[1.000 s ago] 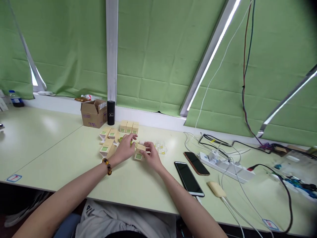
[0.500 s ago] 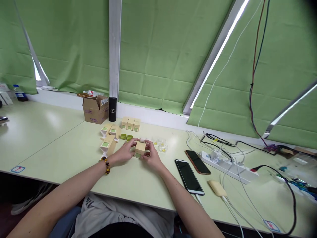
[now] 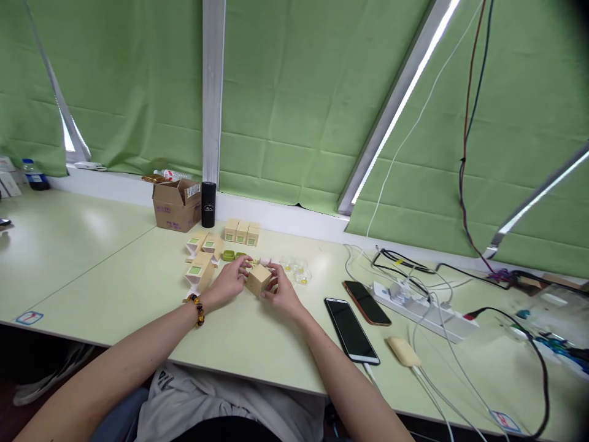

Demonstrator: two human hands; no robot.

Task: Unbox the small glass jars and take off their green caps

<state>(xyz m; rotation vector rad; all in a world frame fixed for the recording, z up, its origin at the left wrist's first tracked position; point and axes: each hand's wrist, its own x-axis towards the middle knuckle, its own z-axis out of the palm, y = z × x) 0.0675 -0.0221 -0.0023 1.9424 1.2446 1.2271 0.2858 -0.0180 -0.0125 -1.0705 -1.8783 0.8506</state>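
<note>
A small beige cardboard box [image 3: 258, 280] is turned cornerwise above the table, a plain side toward me. My right hand [image 3: 284, 293] grips it from the right, thumb in front and fingers behind. On the other side, my left hand [image 3: 227, 284] has its fingers stretched out and bent beside the box, seemingly off it. Behind the left fingers sit small green containers [image 3: 229, 255]. Clear plastic cups with yellow bits [image 3: 302, 277] lie beyond the right hand. Beige boxes with open flaps [image 3: 199, 270] lie left of my left hand.
Three closed beige boxes [image 3: 242, 232] stand in a row at the back. Near the wall are a brown carton [image 3: 175, 212] and a black flask [image 3: 208, 205]. To the right lie a white-framed phone [image 3: 352, 331], another phone [image 3: 367, 302], a yellowish case [image 3: 403, 351] and a power strip [image 3: 423, 310] with tangled cables.
The small box has been rotated, so its green-windowed side no longer faces me. My left fingers have come away from it, while my right hand keeps its hold.
</note>
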